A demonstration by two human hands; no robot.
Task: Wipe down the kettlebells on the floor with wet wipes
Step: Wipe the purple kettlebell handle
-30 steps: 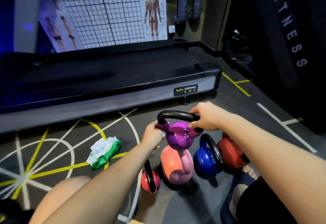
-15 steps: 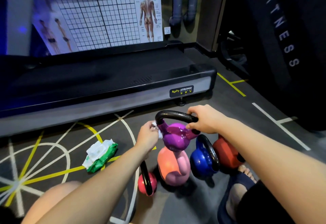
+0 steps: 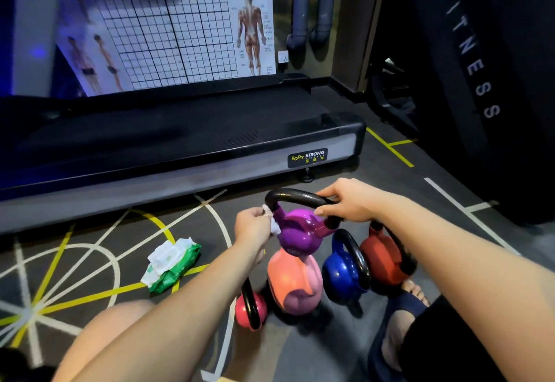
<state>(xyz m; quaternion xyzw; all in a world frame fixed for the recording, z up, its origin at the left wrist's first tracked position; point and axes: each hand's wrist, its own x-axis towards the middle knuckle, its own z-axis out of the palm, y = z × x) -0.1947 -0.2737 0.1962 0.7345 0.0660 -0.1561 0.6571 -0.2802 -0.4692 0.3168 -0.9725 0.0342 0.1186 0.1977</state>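
This is a gym. A treadmill (image 3: 180, 141) with a "BODY STRONG" label (image 3: 307, 157) lies along the wall, below a poster (image 3: 252, 27) showing a posture grid and muscle anatomy. A dark panel (image 3: 468, 51) on the right reads "FITNESS". Coloured kettlebells (image 3: 342, 273) cluster on the dark floor (image 3: 375, 195), which is marked with white and yellow lines.
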